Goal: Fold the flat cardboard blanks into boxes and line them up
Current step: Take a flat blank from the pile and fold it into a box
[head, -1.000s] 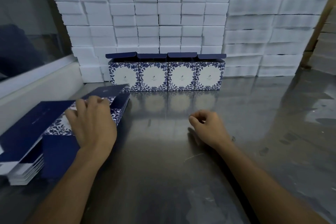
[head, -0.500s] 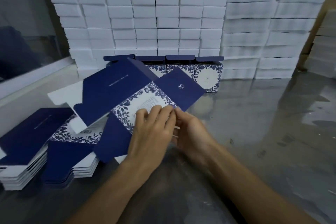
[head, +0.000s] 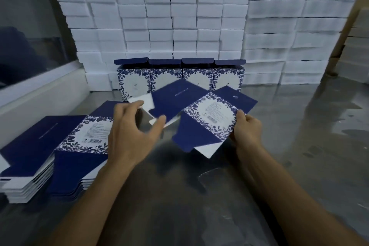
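A flat cardboard blank (head: 201, 114), dark blue with a blue-and-white flower panel, hangs tilted above the steel table. My right hand (head: 246, 132) pinches its right edge. My left hand (head: 129, 132) holds the blank's left end, with the index fingertip on the white flap and the thumb on the lower edge. A stack of flat blanks (head: 60, 146) lies on the table at the left. Several folded boxes (head: 179, 80) stand side by side at the back with their lid flaps up, partly hidden by the held blank.
A wall of stacked white foam blocks (head: 169, 16) rises right behind the boxes, with more white stacks (head: 295, 36) to the right. A glass partition with a white sill (head: 40, 90) runs along the left. Bare steel table (head: 299, 146) lies to the right.
My left hand took a blank off the stack and brought it to the middle, where my right hand joined it. Since then the hands have spread to its two ends.
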Demonstrator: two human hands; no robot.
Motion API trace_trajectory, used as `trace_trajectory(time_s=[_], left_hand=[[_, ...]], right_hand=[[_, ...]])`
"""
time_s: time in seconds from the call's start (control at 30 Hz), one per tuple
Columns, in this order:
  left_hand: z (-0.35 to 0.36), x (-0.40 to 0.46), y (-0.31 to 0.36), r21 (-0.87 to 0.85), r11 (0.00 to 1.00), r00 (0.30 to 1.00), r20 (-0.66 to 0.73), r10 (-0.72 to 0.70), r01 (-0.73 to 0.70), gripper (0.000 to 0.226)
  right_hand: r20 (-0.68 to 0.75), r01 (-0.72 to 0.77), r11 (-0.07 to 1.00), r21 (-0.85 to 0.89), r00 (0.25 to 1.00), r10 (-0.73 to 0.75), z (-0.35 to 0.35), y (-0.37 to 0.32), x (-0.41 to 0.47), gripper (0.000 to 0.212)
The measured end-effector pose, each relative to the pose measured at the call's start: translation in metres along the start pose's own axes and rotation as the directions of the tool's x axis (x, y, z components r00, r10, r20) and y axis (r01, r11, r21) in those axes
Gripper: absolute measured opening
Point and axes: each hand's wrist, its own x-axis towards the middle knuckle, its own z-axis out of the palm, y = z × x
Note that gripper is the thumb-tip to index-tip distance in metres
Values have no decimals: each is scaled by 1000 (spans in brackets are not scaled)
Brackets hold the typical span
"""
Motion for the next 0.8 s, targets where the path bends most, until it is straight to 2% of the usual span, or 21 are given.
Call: trace_trajectory(time_s=[0.07, 0.13, 0.17, 0.23, 0.27, 0.3, 0.33, 0.4, 0.5, 0.63, 0.7, 0.8], left_hand=[[0, 4, 0, -167, 983, 991, -101, -88, 71, 44], [1, 8, 0, -346, 917, 965, -91, -244, 199, 24], [0, 10, -1, -485, 824, 936, -31, -351, 293, 17], [-3, 15, -4, -738, 474, 839, 230, -493, 481, 15], [-6, 16, -6, -777, 312, 795, 365, -485, 547, 20], [-7, 16, -7, -772, 224, 766, 458, -452, 594, 26], [-7, 15, -8, -761, 193, 752, 505, -425, 620, 30], [-3, 12, -10, -767, 213, 770, 494, -404, 605, 22], [1, 9, -8, -792, 235, 808, 469, -356, 563, 20], [2, 8, -9, -815, 199, 831, 494, -254, 545, 58], [1, 6, -5, -808, 259, 848, 495, -188, 529, 62], [6, 0, 4, -786, 384, 866, 492, -87, 485, 40]], right_hand=[[-13, 6, 1000, -23, 1000, -6, -5, 0, 4, 35], [-11, 3, 1000, -28, 1000, -3, -8, 2, 9, 35], [-7, 5, 1000, -19, 1000, -6, -9, 3, 10, 33], [20, 9, 1000, 3, 1000, -10, -10, 3, 7, 29], [33, 10, 1000, 19, 999, -11, -9, 4, 6, 28], [34, 6, 999, 47, 999, -7, -7, 5, 6, 26], [38, -5, 996, 90, 999, 2, -6, 6, 5, 24], [55, -26, 977, 210, 998, 15, -4, 6, 3, 23], [102, -60, 929, 366, 994, 24, -1, 1, 1, 39], [312, -216, 829, 516, 949, 52, 0, -7, -9, 31], [346, -236, 803, 547, 937, 40, 2, -8, -17, 34], [342, -156, 833, 531, 939, -42, 7, -9, -27, 43]])
